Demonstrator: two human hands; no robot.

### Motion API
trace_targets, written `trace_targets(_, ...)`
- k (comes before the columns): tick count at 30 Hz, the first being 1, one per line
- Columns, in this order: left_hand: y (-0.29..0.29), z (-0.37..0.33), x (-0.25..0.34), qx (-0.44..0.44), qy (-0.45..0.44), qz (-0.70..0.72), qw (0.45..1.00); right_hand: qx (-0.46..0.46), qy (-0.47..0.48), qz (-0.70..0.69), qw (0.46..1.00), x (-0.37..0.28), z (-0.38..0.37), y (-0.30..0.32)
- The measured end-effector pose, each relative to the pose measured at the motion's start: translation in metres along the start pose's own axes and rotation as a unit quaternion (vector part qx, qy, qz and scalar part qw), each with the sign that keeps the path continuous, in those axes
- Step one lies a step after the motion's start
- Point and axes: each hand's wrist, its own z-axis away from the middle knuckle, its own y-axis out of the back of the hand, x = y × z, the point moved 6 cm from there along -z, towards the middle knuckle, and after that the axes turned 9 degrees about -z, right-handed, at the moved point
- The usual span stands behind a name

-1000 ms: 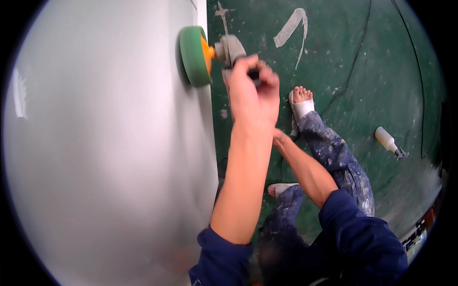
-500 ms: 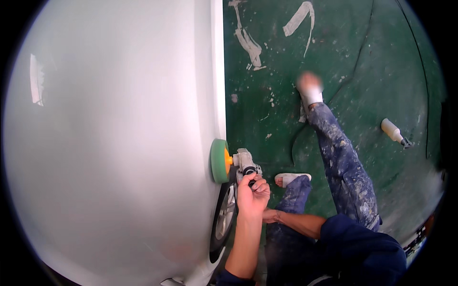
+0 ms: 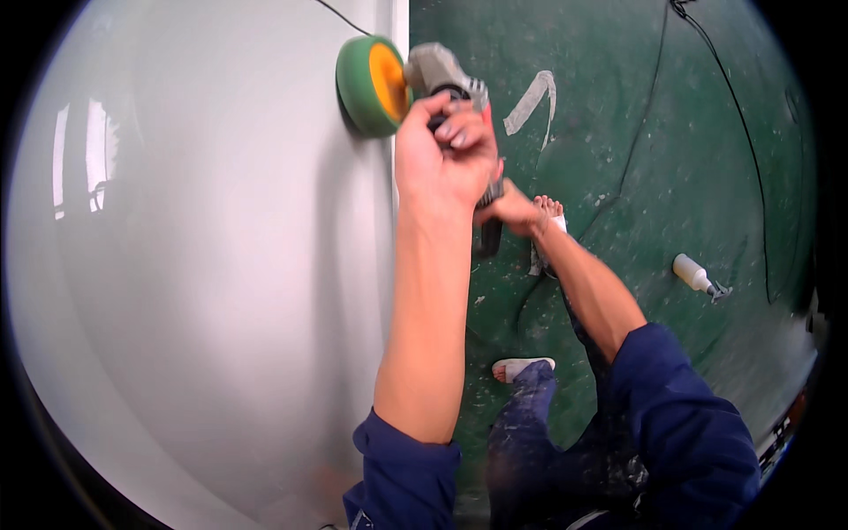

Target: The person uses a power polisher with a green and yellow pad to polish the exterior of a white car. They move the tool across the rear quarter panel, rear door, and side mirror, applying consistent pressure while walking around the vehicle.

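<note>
Farther forward now, the polisher (image 3: pixel 433 67) has its pad (image 3: pixel 357 88) by the panel (image 3: pixel 230 265) edge, left hand (image 3: pixel 439 168) fingers curled around its front, right hand (image 3: pixel 512 208) gripping behind, presumably for steadiness.

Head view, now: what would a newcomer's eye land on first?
Likely the green pad with its orange centre, at upper centre by the pale panel's right edge. Next, the power tool carrying it, with the left hand around its front handle and the right hand farther back. Then the white spray bottle lying at right on the dark green floor.
</note>
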Motion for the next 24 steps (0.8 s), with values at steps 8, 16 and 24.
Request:
trace_targets(8,0.071,0.071,-0.028,-0.030,-0.035,0.007,0.999,-0.084,0.056,-0.010,0.995,0.067,0.021,-0.016)
trace_targets(16,0.232,0.249,-0.077,0.115,-0.072,0.056,0.989,-0.187,-0.035,-0.090,0.978,0.210,0.187,-0.135)
trace_targets(24,0.297,0.417,-0.109,0.221,-0.069,0.008,0.973,-0.139,-0.009,-0.047,0.989,0.369,0.326,-0.195)
